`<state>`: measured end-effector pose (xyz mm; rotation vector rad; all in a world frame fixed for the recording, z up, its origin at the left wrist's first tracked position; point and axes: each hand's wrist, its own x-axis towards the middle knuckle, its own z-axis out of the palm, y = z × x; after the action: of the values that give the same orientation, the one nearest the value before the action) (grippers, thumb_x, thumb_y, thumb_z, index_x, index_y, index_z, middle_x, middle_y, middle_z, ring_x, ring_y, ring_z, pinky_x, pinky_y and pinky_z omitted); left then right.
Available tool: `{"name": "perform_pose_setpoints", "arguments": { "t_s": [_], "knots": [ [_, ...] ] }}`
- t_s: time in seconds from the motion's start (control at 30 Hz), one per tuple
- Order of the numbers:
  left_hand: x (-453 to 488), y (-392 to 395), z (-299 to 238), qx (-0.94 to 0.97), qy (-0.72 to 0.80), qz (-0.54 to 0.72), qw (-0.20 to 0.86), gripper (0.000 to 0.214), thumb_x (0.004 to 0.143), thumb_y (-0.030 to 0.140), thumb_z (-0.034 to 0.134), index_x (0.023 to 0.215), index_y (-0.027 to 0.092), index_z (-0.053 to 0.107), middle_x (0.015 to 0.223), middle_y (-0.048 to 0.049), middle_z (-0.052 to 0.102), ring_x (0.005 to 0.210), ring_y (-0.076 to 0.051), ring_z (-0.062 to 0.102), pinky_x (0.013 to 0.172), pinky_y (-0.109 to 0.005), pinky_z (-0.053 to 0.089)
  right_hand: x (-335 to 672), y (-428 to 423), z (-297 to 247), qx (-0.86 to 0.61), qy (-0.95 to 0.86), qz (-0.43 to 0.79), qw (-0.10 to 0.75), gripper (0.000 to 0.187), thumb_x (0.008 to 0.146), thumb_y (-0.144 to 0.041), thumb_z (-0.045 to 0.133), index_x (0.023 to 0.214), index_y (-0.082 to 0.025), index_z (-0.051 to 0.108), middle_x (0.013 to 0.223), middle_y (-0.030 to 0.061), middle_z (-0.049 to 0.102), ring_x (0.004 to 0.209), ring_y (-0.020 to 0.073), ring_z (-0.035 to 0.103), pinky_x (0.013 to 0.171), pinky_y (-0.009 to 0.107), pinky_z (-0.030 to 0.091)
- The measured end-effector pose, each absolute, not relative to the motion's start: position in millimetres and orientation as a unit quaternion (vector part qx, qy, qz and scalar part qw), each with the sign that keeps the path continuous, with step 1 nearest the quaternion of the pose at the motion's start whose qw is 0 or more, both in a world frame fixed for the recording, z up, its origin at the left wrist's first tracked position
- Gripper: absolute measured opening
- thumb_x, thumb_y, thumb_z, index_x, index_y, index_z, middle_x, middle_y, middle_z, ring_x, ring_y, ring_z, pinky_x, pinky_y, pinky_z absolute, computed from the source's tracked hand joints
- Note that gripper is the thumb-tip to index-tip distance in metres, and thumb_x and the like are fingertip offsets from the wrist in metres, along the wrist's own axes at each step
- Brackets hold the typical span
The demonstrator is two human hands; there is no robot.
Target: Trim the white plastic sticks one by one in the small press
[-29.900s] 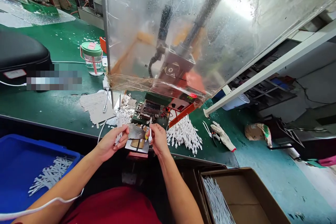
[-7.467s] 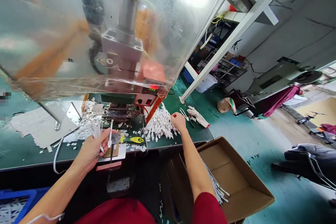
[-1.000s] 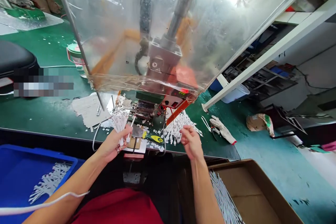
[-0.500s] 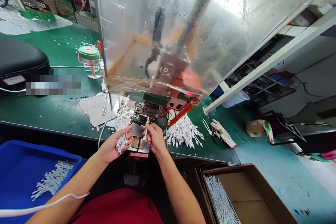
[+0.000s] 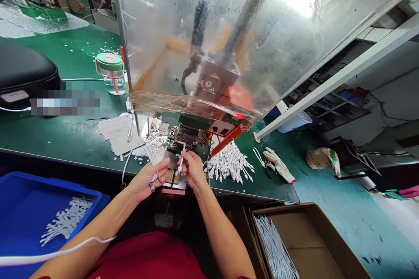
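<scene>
Left hand point(image 5: 145, 185) clenches a bundle of white plastic strips point(image 5: 155, 153); right hand point(image 5: 192, 169) pinches one light flimsy strip point(image 5: 180, 165) by its lower end.

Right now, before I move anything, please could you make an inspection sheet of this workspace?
Surface: green workbench, scattered with white scraps.
Job's things: bundle of white strips, single white strip, pile of white strips, press.
Hands: left hand holds the bundle; right hand pinches the single strip.
Clutter: paper sheets, work glove, green-lidded cup.
Cables: white cable over the left forearm.
Surroundings: blue crate and cardboard box, both holding white strips; clear plastic sheet before the press.
</scene>
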<state>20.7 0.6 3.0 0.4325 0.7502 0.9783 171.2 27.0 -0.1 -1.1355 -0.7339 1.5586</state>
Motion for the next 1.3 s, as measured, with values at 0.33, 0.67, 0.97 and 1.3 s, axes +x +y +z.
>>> {"name": "perform_pose_setpoints", "arguments": {
  "t_s": [0.33, 0.67, 0.97, 1.3],
  "knots": [
    [41.2, 8.3, 5.9, 0.337, 0.452, 0.467, 0.681, 0.044, 0.074, 0.04, 0.077, 0.106, 0.013, 0.063, 0.043, 0.0088, 0.046, 0.036, -0.007, 0.038, 0.034, -0.015, 0.026, 168.7, 27.3, 3.2, -0.484, -0.326, 0.633, 0.508, 0.038, 0.069, -0.046, 0.076, 0.061, -0.019, 0.05, 0.044, -0.008, 0.05, 0.031, 0.0038, 0.034, 0.031, 0.017, 0.026],
    [51.6, 16.2, 0.6, 0.36, 0.499, 0.444, 0.652, 0.041, 0.07, 0.049, 0.077, 0.084, 0.013, 0.064, 0.042, 0.0077, 0.046, 0.034, -0.007, 0.039, 0.033, -0.017, 0.028, 283.9, -5.4, 1.8, -0.627, -0.428, 0.437, 0.482, 0.027, 0.076, -0.045, 0.064, 0.077, -0.018, 0.062, 0.066, -0.0012, 0.065, 0.042, 0.0093, 0.051, 0.041, 0.022, 0.043],
    [58.3, 16.7, -0.7, 0.354, 0.529, 0.436, 0.636, 0.046, 0.063, 0.053, 0.079, 0.076, 0.013, 0.062, 0.041, 0.008, 0.045, 0.032, -0.006, 0.038, 0.032, -0.015, 0.025, 496.0, 30.8, -5.0, -0.875, -0.409, 0.057, 0.252, 0.029, 0.075, -0.026, 0.062, 0.101, -0.017, 0.069, 0.101, 0.0085, 0.071, 0.098, 0.0239, 0.064, 0.089, 0.034, 0.046],
    [53.2, 7.0, 13.3, 0.353, 0.476, 0.436, 0.676, 0.043, 0.068, 0.05, 0.078, 0.062, 0.015, 0.054, 0.044, 0.0067, 0.043, 0.034, -0.003, 0.032, 0.034, -0.014, 0.019, 530.3, 65.3, -4.3, -0.885, -0.401, 0.13, 0.199, 0.021, 0.061, -0.014, 0.068, 0.043, -0.019, 0.058, 0.044, 0.0034, 0.057, 0.063, 0.0236, 0.063, 0.066, 0.03, 0.044]
  ]
}}
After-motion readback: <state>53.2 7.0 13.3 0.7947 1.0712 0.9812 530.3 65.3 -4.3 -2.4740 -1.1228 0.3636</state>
